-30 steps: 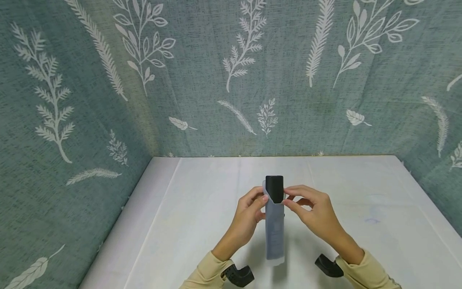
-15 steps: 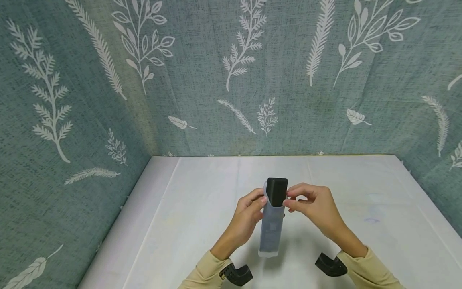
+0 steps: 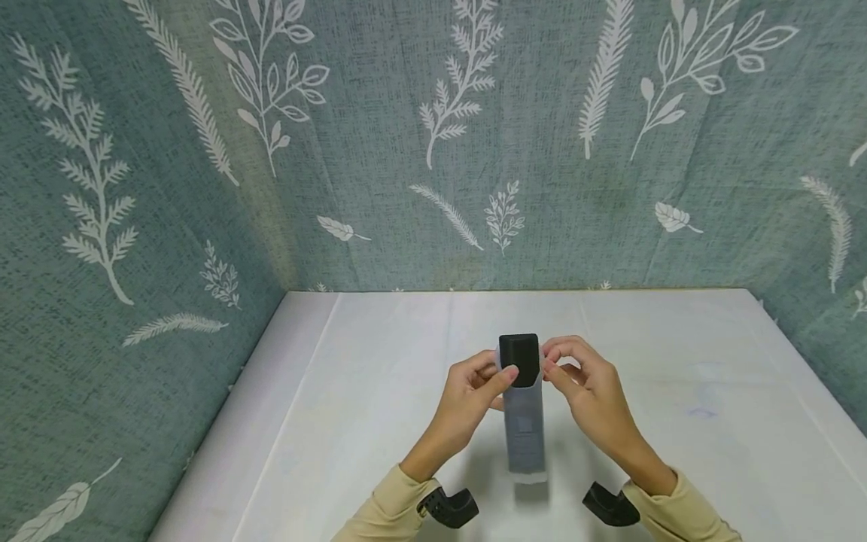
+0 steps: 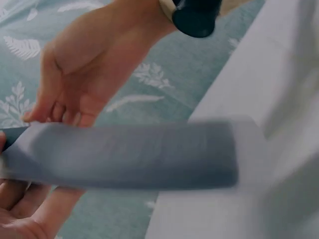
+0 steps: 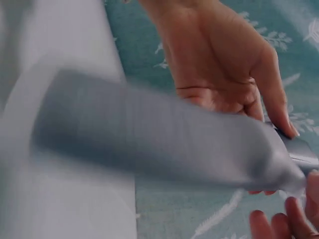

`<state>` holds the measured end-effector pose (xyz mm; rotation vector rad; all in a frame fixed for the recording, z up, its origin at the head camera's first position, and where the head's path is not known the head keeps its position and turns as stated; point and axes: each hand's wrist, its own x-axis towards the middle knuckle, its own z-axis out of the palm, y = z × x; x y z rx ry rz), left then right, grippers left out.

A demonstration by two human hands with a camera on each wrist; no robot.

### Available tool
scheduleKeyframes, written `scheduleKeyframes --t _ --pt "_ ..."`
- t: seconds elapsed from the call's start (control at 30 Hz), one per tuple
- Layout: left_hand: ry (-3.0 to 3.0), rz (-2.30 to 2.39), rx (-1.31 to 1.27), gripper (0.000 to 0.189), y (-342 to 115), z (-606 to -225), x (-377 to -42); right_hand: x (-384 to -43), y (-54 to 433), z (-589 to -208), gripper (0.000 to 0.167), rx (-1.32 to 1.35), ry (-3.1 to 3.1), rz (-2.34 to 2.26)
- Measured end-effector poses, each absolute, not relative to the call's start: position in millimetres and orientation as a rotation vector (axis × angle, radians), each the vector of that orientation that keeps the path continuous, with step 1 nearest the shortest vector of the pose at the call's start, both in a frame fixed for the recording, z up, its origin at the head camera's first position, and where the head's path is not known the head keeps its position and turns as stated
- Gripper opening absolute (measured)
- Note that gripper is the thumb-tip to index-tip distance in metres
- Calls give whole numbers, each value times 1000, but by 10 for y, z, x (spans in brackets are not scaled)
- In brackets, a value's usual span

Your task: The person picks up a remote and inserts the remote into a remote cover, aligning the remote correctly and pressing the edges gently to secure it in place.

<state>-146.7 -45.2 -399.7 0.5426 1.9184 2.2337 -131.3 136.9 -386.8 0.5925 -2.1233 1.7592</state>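
Observation:
A long, slim black object stands out at its top end from a frosted, see-through plastic sleeve. Most of its length lies inside the sleeve, so its exact kind cannot be told. My left hand grips the sleeved object from the left, thumb laid across the black face and fingers behind. At the sleeve's mouth, on the right, my right hand pinches the plastic edge. Both wrist views show the sleeve blurred, its far end an unfilled flap; a sleeve corner draws out towards the right fingers in the right wrist view.
Below the hands spreads a white table, with the object's shadow on it. Green leaf-patterned cloth stands behind and at both sides. Black wrist devices sit on both wrists.
The sleeve's lower end swung left, then back right. My left thumb has moved from the edge onto the black face. My right hand keeps beside the sleeve's mouth, shifted slightly right.

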Motion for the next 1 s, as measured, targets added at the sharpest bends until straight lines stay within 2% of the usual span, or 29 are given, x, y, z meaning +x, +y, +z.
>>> scheduleKeyframes --t 0.23,0.43,0.5,0.63,0.8,1.0 --pt "1915 2249 526 24 -421 -3970 -1489 -1387 1485 -3840 12 779 -2136 1696" --pt "1721 2278 542 30 -440 -3942 -1457 -1446 1645 -3859 37 1002 -2012 1884" --pt "1664 2302 547 36 -443 -3923 -1449 -1465 1667 -3864 41 1075 -1893 1990" --pt "1602 2324 572 45 -448 -3887 -1432 -1483 1669 -3852 38 1178 -1690 2110" --pt "1538 2288 697 41 -497 -3890 -1444 -1480 1668 -3837 30 1201 -1695 2098" --pt "1540 2290 727 32 -549 -3936 -1483 -1471 1666 -3839 32 1181 -1794 1962"
